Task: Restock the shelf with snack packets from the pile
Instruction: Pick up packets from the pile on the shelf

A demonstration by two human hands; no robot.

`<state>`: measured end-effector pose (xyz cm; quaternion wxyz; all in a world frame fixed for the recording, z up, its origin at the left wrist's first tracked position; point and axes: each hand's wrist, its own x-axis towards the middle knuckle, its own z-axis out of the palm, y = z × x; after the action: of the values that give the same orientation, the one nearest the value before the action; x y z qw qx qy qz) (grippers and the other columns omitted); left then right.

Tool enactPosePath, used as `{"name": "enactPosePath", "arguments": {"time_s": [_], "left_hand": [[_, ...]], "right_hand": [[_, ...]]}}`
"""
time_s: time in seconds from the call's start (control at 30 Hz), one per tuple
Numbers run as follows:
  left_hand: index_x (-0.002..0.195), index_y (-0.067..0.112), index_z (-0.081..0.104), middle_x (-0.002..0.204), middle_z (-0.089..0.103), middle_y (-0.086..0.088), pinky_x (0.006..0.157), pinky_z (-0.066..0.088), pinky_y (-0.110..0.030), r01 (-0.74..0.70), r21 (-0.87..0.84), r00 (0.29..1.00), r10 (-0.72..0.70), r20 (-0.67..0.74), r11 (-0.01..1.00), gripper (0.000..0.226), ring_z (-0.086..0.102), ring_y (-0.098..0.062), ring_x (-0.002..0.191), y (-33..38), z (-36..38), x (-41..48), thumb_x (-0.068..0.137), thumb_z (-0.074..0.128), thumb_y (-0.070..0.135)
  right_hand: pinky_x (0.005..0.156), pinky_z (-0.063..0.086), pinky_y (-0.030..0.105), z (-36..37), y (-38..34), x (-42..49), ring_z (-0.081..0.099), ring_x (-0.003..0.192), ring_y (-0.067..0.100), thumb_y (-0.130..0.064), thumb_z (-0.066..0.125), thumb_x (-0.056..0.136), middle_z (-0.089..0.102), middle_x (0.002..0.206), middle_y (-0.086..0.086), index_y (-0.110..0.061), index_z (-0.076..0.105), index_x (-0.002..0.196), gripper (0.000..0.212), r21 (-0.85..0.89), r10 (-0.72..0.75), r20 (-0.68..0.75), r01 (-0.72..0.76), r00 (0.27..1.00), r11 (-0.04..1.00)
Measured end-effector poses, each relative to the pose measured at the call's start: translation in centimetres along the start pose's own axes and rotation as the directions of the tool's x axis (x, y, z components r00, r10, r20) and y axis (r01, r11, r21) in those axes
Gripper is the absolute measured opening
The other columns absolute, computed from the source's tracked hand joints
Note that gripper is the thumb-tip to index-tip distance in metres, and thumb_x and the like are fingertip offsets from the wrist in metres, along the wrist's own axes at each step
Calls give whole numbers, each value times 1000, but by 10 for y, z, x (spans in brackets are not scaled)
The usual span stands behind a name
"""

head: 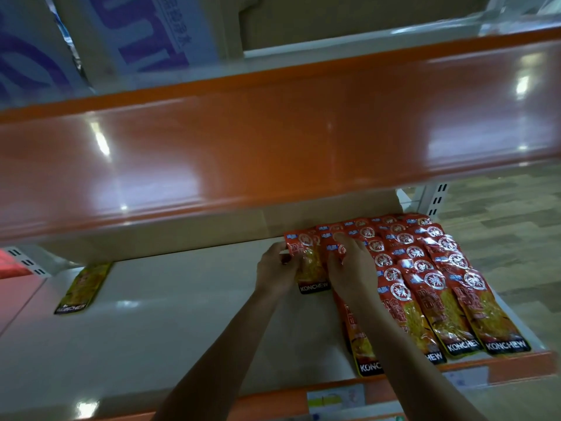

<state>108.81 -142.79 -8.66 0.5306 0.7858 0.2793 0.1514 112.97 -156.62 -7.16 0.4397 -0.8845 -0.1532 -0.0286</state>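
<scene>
Several red and yellow snack packets [440,287] lie in overlapping rows on the right part of the white shelf [170,314]. My left hand [274,270] pinches the left edge of one red packet [309,268] at the left end of the rows. My right hand [349,265] lies over the tops of the neighbouring packets, fingers curled on them. Both forearms reach in from the bottom of the view. A single yellow packet [83,288] lies far left on the shelf, partly under the shelf above.
An orange shelf front [273,141] hangs over the back of the white shelf. A cardboard box [303,220] stands behind the packets. The shelf's orange front edge [394,387] carries price tags. Wood-pattern floor [501,232] shows at right.
</scene>
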Motion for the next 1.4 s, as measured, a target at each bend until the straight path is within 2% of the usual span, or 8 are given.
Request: {"name": "enactPosePath", "arguments": {"time_s": [0.17, 0.43, 0.77, 0.9, 0.97, 1.07, 1.23, 1.4], "left_hand": [[104, 26, 66, 97, 68, 10, 85, 57, -37, 39, 84, 998, -43, 47, 996, 21, 65, -7, 90, -4, 5, -3, 84, 68, 31], [107, 19, 67, 100, 72, 4, 84, 55, -32, 6, 280, 1000, -9, 7, 960, 28, 66, -9, 91, -2, 6, -5, 83, 70, 32], [122, 17, 58, 111, 69, 0, 77, 49, -24, 30, 365, 999, -25, -20, 930, 47, 64, -14, 102, -2, 7, -8, 82, 72, 39], [123, 19, 56, 106, 70, 1, 71, 45, -21, 30, 369, 999, -25, -20, 929, 49, 65, -13, 97, -4, 7, -9, 84, 69, 45], [124, 19, 55, 103, 70, 2, 70, 44, -21, 19, 355, 999, -7, -36, 935, 50, 64, -11, 88, -5, 4, -11, 85, 66, 48], [123, 22, 57, 98, 69, 6, 69, 42, -20, -22, 377, 997, 47, -57, 926, 42, 58, -6, 79, -9, -5, -15, 88, 61, 46], [121, 22, 58, 107, 68, 3, 80, 46, -22, -78, 474, 988, 130, -78, 877, 34, 64, -12, 97, -21, -46, -23, 91, 59, 39], [130, 18, 54, 127, 60, -1, 93, 46, -27, -112, 592, 965, 228, -125, 798, 38, 56, -17, 114, -48, -118, -44, 96, 52, 34]], "right_hand": [[100, 38, 31, 3, 4, -2, 44, 127, 22, -13, 52, 93, 48, 138, 7, -11, 46, 137, 45, -61, 0, 26, 2, 1000, 998], [97, 38, 28, 5, 9, -3, 45, 124, 21, -12, 52, 93, 52, 134, 5, -10, 50, 132, 39, -95, -32, 24, 34, 999, 995], [101, 39, 32, 5, 6, -6, 45, 125, 21, -14, 53, 92, 51, 135, 5, -10, 49, 133, 41, -101, -43, 47, 48, 998, 994], [101, 38, 32, 6, 1, -9, 46, 124, 21, -16, 55, 91, 51, 134, 5, -11, 51, 132, 41, -102, -64, 43, 69, 997, 992], [100, 39, 33, 9, -2, -11, 47, 122, 21, -15, 55, 91, 52, 133, 4, -12, 52, 131, 40, -106, -77, 46, 82, 996, 991], [96, 39, 32, 18, -11, -17, 48, 120, 22, -15, 54, 91, 54, 131, 5, -13, 53, 129, 38, -127, -95, 61, 102, 994, 987], [94, 40, 28, 51, -39, -32, 49, 117, 21, -14, 50, 92, 55, 127, 7, -9, 53, 125, 34, -149, -191, 163, 216, 968, 965], [104, 34, 25, 102, -86, -68, 45, 127, 19, -13, 54, 92, 53, 135, 5, -11, 52, 133, 41, -106, -273, 233, 304, 933, 947]]}}
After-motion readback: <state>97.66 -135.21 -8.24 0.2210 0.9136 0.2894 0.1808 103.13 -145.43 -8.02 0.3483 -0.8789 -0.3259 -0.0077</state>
